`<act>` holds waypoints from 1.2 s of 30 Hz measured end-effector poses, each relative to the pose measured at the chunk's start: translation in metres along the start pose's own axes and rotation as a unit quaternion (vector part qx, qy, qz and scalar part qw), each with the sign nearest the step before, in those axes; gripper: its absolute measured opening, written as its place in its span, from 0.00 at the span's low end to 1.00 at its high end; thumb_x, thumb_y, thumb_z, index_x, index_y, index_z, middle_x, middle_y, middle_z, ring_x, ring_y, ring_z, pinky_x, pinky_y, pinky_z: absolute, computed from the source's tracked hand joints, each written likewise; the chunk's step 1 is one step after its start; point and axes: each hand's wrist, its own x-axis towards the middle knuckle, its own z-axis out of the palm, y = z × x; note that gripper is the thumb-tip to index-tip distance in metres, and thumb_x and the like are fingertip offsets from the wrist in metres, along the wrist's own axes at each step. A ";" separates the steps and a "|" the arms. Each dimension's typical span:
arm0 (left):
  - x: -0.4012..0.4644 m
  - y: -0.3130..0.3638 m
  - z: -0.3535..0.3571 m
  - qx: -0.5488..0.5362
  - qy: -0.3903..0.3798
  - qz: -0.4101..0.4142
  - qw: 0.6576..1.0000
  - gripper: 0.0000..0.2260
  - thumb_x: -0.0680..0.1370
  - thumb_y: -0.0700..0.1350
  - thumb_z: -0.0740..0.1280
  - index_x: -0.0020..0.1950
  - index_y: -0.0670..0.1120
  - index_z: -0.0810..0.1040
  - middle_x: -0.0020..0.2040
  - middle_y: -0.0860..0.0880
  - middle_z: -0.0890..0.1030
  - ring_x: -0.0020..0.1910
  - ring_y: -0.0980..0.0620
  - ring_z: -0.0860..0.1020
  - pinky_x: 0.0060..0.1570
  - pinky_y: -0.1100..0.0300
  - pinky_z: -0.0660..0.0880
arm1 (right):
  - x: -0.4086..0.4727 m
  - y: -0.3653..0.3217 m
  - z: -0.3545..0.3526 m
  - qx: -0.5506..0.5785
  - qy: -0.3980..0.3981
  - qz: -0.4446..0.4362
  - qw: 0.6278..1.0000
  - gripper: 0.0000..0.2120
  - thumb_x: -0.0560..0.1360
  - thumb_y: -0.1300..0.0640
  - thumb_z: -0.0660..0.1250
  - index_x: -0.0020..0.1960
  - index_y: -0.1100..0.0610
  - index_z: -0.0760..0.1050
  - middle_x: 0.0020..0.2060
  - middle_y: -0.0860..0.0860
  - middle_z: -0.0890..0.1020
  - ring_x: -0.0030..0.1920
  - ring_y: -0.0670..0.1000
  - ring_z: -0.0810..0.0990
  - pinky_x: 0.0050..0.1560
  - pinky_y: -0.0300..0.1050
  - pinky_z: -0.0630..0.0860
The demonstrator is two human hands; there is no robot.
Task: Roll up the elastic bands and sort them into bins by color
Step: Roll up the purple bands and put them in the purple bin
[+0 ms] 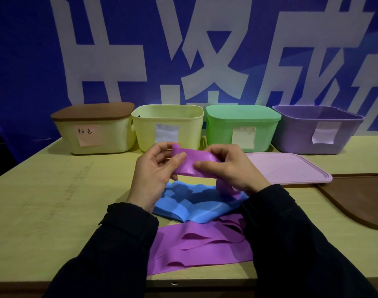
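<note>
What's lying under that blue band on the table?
The blue band lies on the wooden table, its near edge overlapping the loose purple band. Anything beneath its middle is covered.

A staged work station is being shown, of the kind set up for recording or demonstration rather than a home. A large blue banner point(22, 61) with big white characters is being used as the backdrop right behind a plain pale wooden table point(44, 201). Four plastic bins point(168, 125) are being kept in a neat row along the table's far edge, each with a paper label point(90, 135) stuck on its front. No domestic or shop furnishing is being seen.
</note>
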 end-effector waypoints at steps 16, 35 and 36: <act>0.002 0.007 -0.005 -0.083 0.024 -0.009 0.996 0.15 0.71 0.47 0.73 0.58 0.52 0.80 0.46 0.52 0.83 0.41 0.56 0.77 0.31 0.66 0.71 | -0.003 -0.007 -0.014 0.059 0.072 -0.006 0.996 0.09 0.73 0.62 0.76 0.37 0.57 0.79 0.28 0.47 0.77 0.28 0.43 0.72 0.29 0.35 0.69; 0.004 -0.001 -0.007 -0.034 0.059 0.010 0.998 0.10 0.75 0.45 0.74 0.56 0.49 0.84 0.46 0.54 0.85 0.39 0.55 0.78 0.35 0.61 0.76 | -0.006 -0.007 -0.016 0.002 0.063 0.042 0.997 0.13 0.73 0.54 0.77 0.37 0.58 0.76 0.27 0.51 0.74 0.25 0.52 0.68 0.23 0.44 0.66; 0.004 -0.002 -0.007 -0.030 0.058 0.006 0.998 0.11 0.76 0.45 0.72 0.58 0.50 0.83 0.47 0.53 0.84 0.37 0.55 0.76 0.34 0.61 0.75 | -0.006 -0.008 -0.018 -0.002 0.055 0.041 0.998 0.14 0.74 0.53 0.76 0.37 0.58 0.75 0.27 0.51 0.73 0.25 0.51 0.67 0.23 0.43 0.66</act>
